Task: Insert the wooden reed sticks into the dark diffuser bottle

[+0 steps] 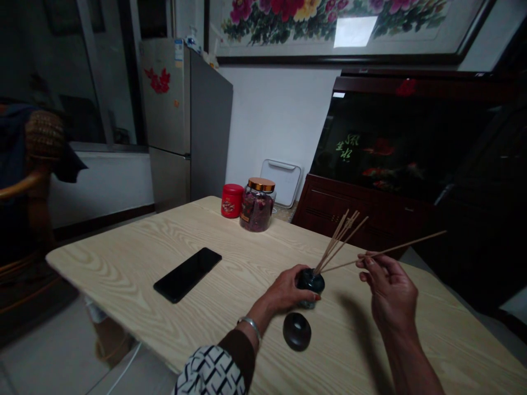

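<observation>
A small dark glass diffuser bottle (312,281) stands on the table with several thin reed sticks (338,238) fanning up out of its neck. My left hand (288,289) is wrapped round the bottle from the left, thumb across its front. Between thumb and fingers, my right hand (389,282) pinches a single reed stick (411,242). That stick slants low, its left end by the bottle's mouth; whether the tip is inside I cannot tell. Just in front of the bottle lies a dark round cap (297,332) with a hole in its middle.
A black phone (188,274) lies on the wooden table (135,258) to the left. At the far edge stand a red canister (232,201) and a big jar (257,206) with a copper-coloured lid. Behind are a fridge (208,120) and a fish tank (379,142).
</observation>
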{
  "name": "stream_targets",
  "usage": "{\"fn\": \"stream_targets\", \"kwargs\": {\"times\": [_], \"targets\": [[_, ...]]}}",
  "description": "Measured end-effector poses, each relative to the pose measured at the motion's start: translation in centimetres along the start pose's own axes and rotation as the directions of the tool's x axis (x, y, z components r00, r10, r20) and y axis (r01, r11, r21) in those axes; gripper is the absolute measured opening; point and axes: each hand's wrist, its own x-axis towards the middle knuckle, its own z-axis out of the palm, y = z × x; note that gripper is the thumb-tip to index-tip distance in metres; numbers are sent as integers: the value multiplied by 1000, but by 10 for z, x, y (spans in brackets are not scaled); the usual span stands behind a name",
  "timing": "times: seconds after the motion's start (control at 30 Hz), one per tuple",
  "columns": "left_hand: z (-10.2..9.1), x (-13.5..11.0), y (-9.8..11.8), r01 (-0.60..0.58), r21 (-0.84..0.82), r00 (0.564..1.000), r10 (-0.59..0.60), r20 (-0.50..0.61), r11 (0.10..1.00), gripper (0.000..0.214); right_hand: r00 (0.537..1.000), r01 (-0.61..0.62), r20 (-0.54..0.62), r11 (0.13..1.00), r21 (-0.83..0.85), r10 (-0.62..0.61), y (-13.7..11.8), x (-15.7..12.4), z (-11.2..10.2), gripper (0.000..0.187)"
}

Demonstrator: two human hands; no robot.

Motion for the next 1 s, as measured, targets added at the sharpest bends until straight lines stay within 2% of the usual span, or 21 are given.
{"fn": "stream_targets", "kwargs": {"times": [0.13,0.27,0.57,0.73,0.93,1.0], "targets": [[0,-1,3,3,-5,1000,-4,-5,1000,66,993,85,96,990,-110,-74,-2,-2,10,24],[1,-2,7,21,-55,1000,-21,11,998,67,972,130,220,971,-202,-84,-4,-3,20,26],[0,-2,5,2,-37,1000,-1,8,999,65,897,116,436,916,-384,69,25,-5,27,29],[0,-1,4,4,-40,1000,-4,8,999,66,872,118,478,901,-417,107,33,-9,27,31],[1,1,1,4,-25,1000,-4,4,1000,66,900,13,403,913,-408,167,36,-13,16,34],[1,1,0,2,-50,1000,-1,11,999,66,891,-3,411,905,-425,196,40,-17,10,35]]}}
